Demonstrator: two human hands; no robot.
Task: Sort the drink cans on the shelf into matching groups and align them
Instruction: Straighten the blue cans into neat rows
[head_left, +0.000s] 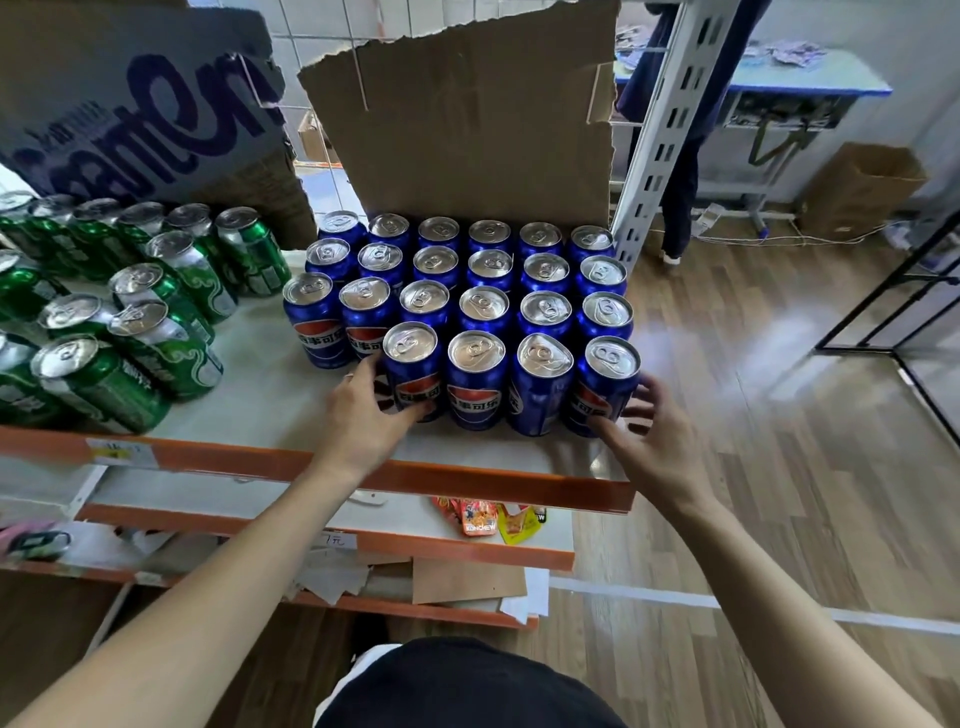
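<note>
Top shelf of a store rack, seen from the aisle, left to right. At far left, green cans stand in a loose cluster on the shelf, their rows uneven, below a printed cardboard flap. A bare strip of shelf separates them from the blue cans, which stand upright and touching in a tight block at the right end of the shelf, in front of a torn cardboard sheet. The block's front row holds four cans and is set toward the right. The person's left hand cups the front-left can, thumb at its left side and fingers curled across its lower front. The third can of that row has a dented lid. The right hand is spread wide and loose at the front-right can: the thumb touches its lower front and the fingers fan beside its right wall, grasping nothing. Right of the block rises the rack's perforated upright. On the lower shelf lie snack packets; on the wood floor at far right stands a brown paper bag.
</note>
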